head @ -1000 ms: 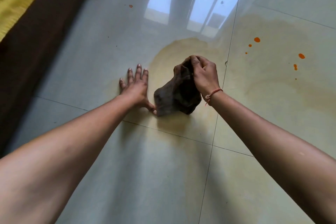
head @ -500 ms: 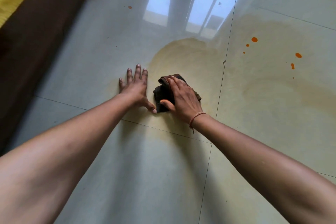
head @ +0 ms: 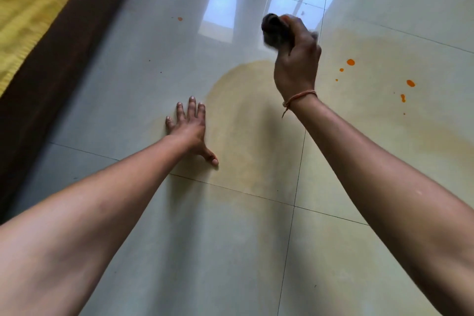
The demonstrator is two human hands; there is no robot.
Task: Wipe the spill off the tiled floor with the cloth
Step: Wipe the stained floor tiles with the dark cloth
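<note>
A pale yellowish spill spreads over the glossy tiled floor, running from the middle toward the right, with orange drops on its far right part. My right hand is raised over the far edge of the spill and grips a bunched dark brown cloth, which is blurred by motion. My left hand lies flat on the floor, fingers spread, at the spill's left edge.
A dark brown furniture edge with a yellow cover runs along the left side. A bright window reflection shines on the tiles ahead. A lone orange drop lies far left of the spill.
My right hand pressed the cloth onto the floor beside my left thumb, then swept it forward and lifted it to the spill's far edge. My left hand stayed planted.
</note>
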